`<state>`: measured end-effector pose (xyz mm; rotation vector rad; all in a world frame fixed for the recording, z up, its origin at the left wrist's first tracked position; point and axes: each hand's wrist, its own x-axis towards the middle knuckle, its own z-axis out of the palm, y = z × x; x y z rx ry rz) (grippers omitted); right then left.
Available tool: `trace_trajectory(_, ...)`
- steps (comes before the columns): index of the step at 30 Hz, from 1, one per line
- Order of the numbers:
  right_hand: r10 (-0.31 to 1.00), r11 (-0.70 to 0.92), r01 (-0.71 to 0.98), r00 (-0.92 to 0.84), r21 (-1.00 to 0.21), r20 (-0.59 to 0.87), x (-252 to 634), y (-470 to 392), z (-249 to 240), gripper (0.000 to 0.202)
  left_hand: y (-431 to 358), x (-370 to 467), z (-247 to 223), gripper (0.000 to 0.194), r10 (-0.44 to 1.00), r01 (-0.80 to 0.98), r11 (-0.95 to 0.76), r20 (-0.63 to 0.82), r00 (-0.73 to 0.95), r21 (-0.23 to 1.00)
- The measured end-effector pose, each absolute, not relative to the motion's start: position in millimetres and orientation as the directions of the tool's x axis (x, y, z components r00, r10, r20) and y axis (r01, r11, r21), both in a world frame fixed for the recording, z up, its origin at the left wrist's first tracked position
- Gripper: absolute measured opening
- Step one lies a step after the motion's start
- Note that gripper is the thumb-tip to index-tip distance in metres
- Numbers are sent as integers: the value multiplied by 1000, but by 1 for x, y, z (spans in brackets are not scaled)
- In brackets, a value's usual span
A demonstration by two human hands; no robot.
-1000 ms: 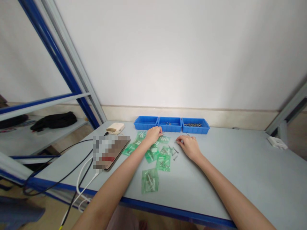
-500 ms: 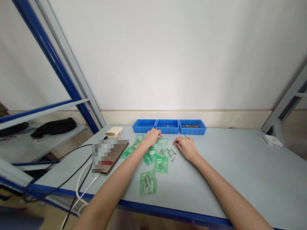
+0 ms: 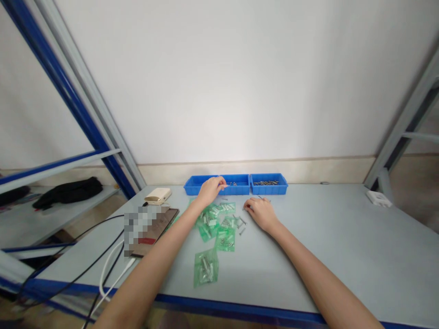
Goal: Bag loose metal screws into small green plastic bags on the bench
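Note:
My left hand (image 3: 211, 189) reaches over the front of the middle blue bin (image 3: 240, 189), thumb and fingers pinched together. What it pinches is too small to make out. A few screws (image 3: 234, 183) lie in that bin by the fingertips. My right hand (image 3: 262, 213) rests on the table with curled, closed fingers; a tiny bit shows at the tips, its kind unclear. Beside it lie loose screws (image 3: 243, 220), and a long thin metal piece (image 3: 261, 197) lies just behind it. Green plastic packets (image 3: 225, 238) of screws and pale plugs spread between my arms.
The right blue bin (image 3: 269, 189) holds many screws. On the left are a cream-coloured box (image 3: 158, 195), a brown flat device (image 3: 156, 235) partly blurred out, and cables (image 3: 103, 274) over the table edge. A white adapter (image 3: 378, 198) sits at far right.
My left hand has moved from the table behind the packets up and back over the middle bin. My right hand stays by the loose screws. The view has shifted slightly.

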<state>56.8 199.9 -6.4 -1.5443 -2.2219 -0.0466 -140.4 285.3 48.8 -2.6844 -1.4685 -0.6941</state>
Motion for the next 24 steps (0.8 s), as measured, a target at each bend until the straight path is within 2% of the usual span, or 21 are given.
trace_trajectory(2, 884, 382, 899, -288, -215, 369, 58, 199, -7, 15, 295, -133, 61, 14, 787, 775, -575, 437, 436, 261)
trace_trajectory(5, 882, 381, 889, -268, -255, 387, 64, 200, -5, 15, 308, -118, 71, 14, 784, 745, -590, 442, 436, 310)
trace_trajectory(11, 887, 343, 758, -67, -555, 456, 78, 208, 0, 19, 274, -106, 58, 19, 637, 642, -736, 544, 546, 216)
trace_trajectory(15, 893, 368, 628, -34, -686, 448, 72, 211, -3, 19, 233, -113, 30, 18, 661, 605, -747, 414, 626, 277)
trace_trajectory(20, 909, 388, 512, -72, -767, 411, 62, 211, -11, 21, 212, -116, 10, 19, 734, 615, -679, 378, 564, 401)
trace_trajectory(24, 923, 372, 470, -92, -801, 375, 59, 211, -17, 22, 213, -114, 5, 17, 722, 619, -692, 374, 582, 373)
